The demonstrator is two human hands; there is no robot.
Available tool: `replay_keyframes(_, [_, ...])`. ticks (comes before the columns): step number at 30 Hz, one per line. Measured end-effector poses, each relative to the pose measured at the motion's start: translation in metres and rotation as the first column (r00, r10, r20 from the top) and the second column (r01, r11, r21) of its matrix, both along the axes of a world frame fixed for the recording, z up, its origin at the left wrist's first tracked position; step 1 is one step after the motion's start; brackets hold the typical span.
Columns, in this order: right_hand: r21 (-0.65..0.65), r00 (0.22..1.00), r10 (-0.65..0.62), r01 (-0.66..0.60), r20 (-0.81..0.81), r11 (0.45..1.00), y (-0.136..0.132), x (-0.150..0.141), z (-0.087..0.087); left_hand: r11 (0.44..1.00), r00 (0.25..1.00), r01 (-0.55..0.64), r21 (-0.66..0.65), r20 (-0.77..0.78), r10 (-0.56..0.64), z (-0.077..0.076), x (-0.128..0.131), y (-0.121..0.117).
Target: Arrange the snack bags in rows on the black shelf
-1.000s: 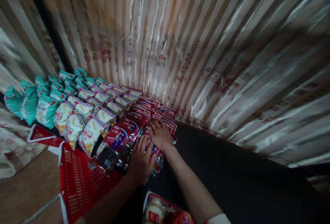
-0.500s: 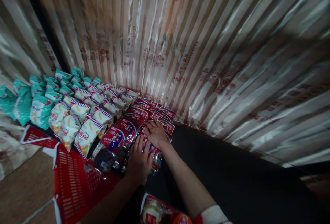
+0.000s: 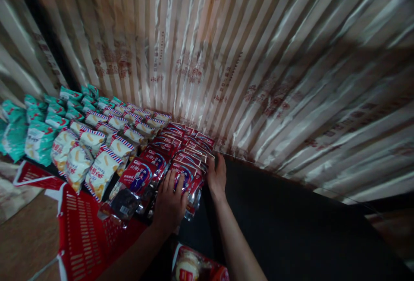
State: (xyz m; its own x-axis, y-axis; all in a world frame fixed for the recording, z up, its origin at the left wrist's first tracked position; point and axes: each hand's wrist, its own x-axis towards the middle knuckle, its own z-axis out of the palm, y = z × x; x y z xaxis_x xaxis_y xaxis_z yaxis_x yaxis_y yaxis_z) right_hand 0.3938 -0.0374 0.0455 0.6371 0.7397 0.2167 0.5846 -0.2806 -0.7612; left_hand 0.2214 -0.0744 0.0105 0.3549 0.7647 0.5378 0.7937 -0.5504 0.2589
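Rows of dark red snack packets (image 3: 139,174) with clear lower parts lie overlapping on a black surface. My left hand (image 3: 170,201) rests with its fingers stretched out on the front packet of the right-hand row. At the right edge of that row stands my right hand (image 3: 217,175), on its side with the fingers extended, beside or touching the packet edges. It holds nothing that I can see. White snack bags (image 3: 102,166) with striped tops stand in rows left of the red packets.
Green snack bags (image 3: 40,140) stand at the far left. A red plastic basket (image 3: 76,225) sits in front, below the surface. Another package (image 3: 189,268) shows at the bottom edge. Black surface (image 3: 274,212) extends to the right. A pleated, printed sheet (image 3: 200,35) hangs behind.
My right hand has lifted off the red packets and moved to their right side, turning on edge. My left hand stays on the front packet. The view has shifted slightly.
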Motion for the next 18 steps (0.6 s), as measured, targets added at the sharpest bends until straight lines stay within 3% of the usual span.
replay_keyframes(2, [-0.062,0.972,-0.029,0.015,-0.232,0.998,-0.007,0.001,-0.009,1.000,1.000,0.003,-0.001,-0.001,-0.003,0.001,0.000,0.000])
replay_keyframes(4, [-0.078,0.937,-0.014,-0.014,-0.349,0.997,-0.009,-0.002,-0.014,1.000,1.000,0.003,0.004,0.001,-0.003,0.001,-0.001,0.000])
replay_keyframes(13, [-0.057,0.933,0.039,-0.064,-0.359,0.996,0.007,-0.005,-0.016,0.999,1.000,-0.013,0.043,0.001,0.013,-0.001,0.000,0.002])
replay_keyframes(18, [0.036,0.924,0.007,0.007,-0.383,0.999,0.009,-0.001,-0.024,0.999,1.000,-0.023,0.027,0.015,0.023,0.001,0.000,0.002])
